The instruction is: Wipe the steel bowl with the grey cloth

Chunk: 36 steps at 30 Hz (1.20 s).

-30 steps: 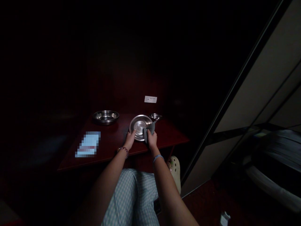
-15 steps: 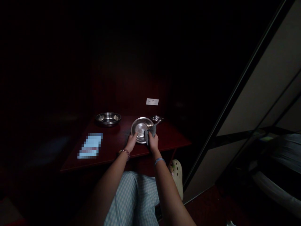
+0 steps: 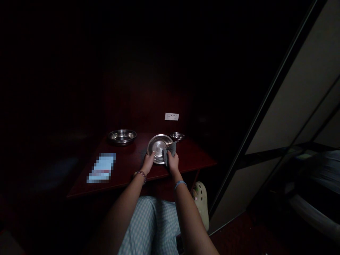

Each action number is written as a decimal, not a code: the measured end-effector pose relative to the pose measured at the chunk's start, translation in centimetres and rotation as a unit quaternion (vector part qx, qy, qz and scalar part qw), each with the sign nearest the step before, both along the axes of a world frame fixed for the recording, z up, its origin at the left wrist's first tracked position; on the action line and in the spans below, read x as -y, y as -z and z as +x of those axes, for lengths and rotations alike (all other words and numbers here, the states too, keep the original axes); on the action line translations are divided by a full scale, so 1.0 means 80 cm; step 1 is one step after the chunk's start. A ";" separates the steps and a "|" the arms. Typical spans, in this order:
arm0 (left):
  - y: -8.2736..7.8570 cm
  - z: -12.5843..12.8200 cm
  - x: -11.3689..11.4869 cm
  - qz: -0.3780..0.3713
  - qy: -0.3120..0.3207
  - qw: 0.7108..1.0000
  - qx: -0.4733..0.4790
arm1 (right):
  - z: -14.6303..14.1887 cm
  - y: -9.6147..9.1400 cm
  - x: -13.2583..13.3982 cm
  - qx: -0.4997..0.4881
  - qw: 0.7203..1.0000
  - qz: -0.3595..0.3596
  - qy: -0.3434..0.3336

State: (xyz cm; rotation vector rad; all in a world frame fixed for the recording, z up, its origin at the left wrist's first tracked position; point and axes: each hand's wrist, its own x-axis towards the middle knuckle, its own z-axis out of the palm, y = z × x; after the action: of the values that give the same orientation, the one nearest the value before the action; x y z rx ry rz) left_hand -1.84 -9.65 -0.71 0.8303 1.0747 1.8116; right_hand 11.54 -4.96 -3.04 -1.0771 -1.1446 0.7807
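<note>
- Surface (image 3: 193, 161): dark red-brown, it carried the wares and ended in front of the person's knees, which put its near part within easy reach.
- Large bowl (image 3: 122, 143): metal, upright at the far left, well apart from both hands, probably so that the near middle was left for handling.
- Plate (image 3: 159, 146): metal and shallow, between the hands near the front edge, its hollow face tilted toward the person, presumably for view and access. Whether its underside touched the surface could not be told.
- Blue item (image 3: 101, 168): flat-looking, blurred beyond identification, at the left front.
- Left hand (image 3: 148, 163): grasping the plate's lower left rim, thumb over the inner face, apparently to steady it.
- Right hand (image 3: 173, 163): clasping the cloth against the right rim, thus seeming to brace that side also.
- Cloth (image 3: 170, 148): grey, bunched between right hand and plate.
- Small bowl (image 3: 177, 136): metal, just behind the plate's right side.
</note>
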 end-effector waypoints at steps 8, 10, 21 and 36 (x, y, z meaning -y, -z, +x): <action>0.000 0.001 0.001 -0.018 -0.013 1.000 0.007 | -0.002 0.000 -0.001 -0.003 1.000 -0.002 0.001; 0.002 0.001 -0.001 -0.018 -0.016 1.000 0.010 | -0.002 -0.001 0.000 -0.004 1.000 -0.003 0.002; -0.007 0.004 0.006 0.008 0.006 1.000 0.009 | -0.001 0.000 0.001 -0.005 1.000 -0.008 -0.003; -0.012 0.005 0.011 0.035 0.029 0.999 0.014 | -0.001 0.000 0.000 0.004 1.000 0.004 0.000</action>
State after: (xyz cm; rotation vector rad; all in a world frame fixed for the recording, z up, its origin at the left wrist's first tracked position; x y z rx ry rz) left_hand -1.45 -10.57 0.22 0.8657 0.9657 1.8157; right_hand 11.48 -4.98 -3.04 -1.0735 -1.1541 0.7718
